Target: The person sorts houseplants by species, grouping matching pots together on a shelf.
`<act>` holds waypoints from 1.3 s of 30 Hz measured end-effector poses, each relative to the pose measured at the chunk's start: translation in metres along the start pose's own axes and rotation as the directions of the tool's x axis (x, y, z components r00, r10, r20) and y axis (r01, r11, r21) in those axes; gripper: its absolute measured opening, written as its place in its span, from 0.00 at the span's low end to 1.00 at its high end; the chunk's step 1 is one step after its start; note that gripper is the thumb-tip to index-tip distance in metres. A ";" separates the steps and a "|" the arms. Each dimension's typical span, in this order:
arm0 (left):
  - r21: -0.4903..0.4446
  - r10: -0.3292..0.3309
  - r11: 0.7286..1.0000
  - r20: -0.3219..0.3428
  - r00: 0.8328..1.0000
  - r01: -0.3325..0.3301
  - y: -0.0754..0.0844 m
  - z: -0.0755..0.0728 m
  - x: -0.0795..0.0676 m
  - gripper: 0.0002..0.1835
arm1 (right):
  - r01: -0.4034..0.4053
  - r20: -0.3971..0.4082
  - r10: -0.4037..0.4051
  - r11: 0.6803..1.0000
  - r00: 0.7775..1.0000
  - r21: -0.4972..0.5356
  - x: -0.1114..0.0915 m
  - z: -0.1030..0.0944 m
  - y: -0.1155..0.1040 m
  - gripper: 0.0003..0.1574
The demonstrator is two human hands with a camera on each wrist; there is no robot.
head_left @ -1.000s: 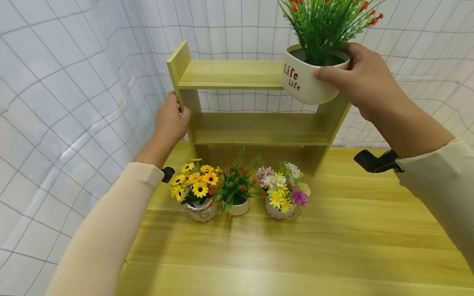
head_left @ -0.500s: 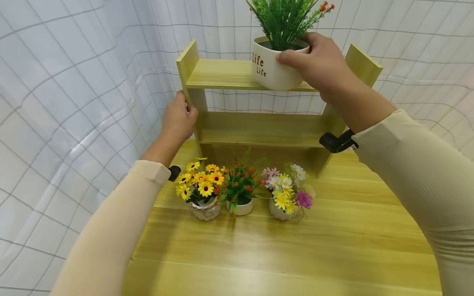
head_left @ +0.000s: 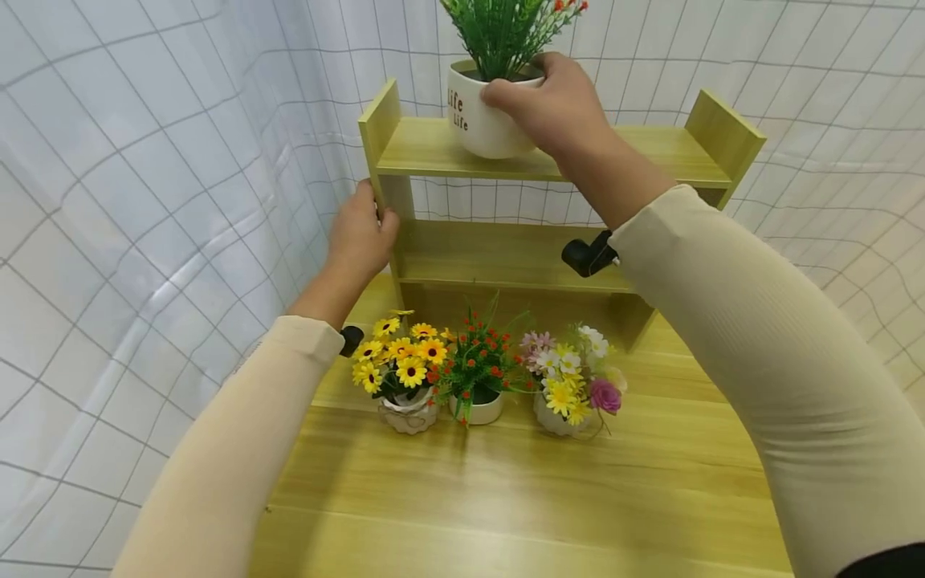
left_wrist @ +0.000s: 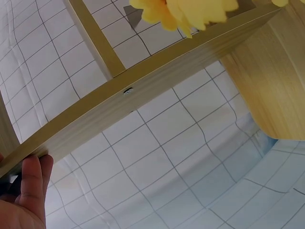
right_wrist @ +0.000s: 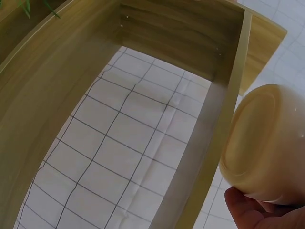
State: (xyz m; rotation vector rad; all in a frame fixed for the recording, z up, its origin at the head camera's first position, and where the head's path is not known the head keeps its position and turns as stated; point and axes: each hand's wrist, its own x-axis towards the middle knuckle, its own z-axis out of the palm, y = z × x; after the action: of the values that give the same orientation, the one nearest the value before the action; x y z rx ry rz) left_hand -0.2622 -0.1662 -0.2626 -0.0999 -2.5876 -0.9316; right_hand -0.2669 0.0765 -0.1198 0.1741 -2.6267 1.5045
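Note:
My right hand (head_left: 564,108) grips a white flowerpot (head_left: 484,120) by its right side, thumb in front. The pot has "Life" lettering and holds green grassy leaves with small red flowers, cut off by the top of the head view. It hangs at the top board of a wooden shelf (head_left: 629,152), left of the middle. In the right wrist view the underside of the pot (right_wrist: 250,131) shows beside the board's front edge. My left hand (head_left: 361,233) holds the shelf's left side panel (head_left: 383,128); in the left wrist view the fingers (left_wrist: 33,181) lie against that panel.
On the wooden table (head_left: 506,490), before the shelf, stand a pot of yellow daisy-like flowers (head_left: 405,361), a pot of red-flowered greenery (head_left: 484,361) and a pot of mixed flowers (head_left: 567,377). A white grid-patterned curtain (head_left: 144,201) hangs behind and at the left.
My right hand has carried the white flowerpot leftward, from the right part of the top board to left of its middle. My left hand keeps its hold on the side panel.

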 end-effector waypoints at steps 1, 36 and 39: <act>-0.001 -0.003 1.000 0.001 1.000 0.003 0.000 0.000 0.000 0.23 | -0.011 -0.003 0.011 1.000 1.000 -0.006 0.002 0.004 -0.002 0.56; -0.003 0.030 1.000 -0.023 0.999 -0.030 -0.009 -0.007 -0.005 0.19 | 0.095 -0.044 -0.103 0.983 0.994 -0.155 0.001 0.063 -0.003 0.63; -0.008 0.027 1.000 -0.024 0.999 -0.027 -0.009 -0.008 -0.006 0.19 | 0.096 -0.048 -0.105 0.982 0.993 -0.163 0.001 0.066 -0.004 0.62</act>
State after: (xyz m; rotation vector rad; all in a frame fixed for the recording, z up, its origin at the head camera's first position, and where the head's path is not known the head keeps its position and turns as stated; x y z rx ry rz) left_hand -0.2557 -0.1780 -0.2642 -0.1246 -2.5539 -0.9290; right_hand -0.2698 0.0174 -0.1491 0.2426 -2.6364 1.2413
